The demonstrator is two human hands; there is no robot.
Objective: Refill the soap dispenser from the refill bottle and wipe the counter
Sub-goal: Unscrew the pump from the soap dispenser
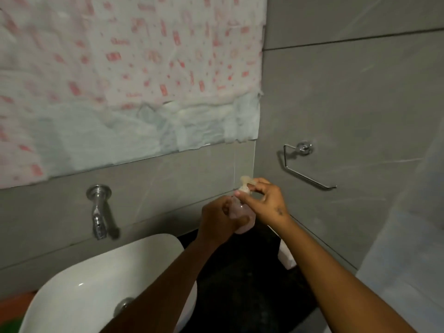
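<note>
Hands meet over the dark bench [240, 280], right of the white basin [101, 280]. Left hand [217, 223] wraps the clear soap dispenser [240, 212], held upright above the bench. Right hand [265, 200] pinches its pump head [246, 185] at the top. White object [286, 257], mostly hidden, sits behind the right forearm.

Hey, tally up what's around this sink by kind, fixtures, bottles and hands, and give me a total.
Metal wall fixtures: 2, the tap and the towel ring
Basins: 1, the white sink
Soap dispensers: 1, the clear soap dispenser
Hands: 2, the left hand round the body, the right hand at the pump
Total: 6
</note>
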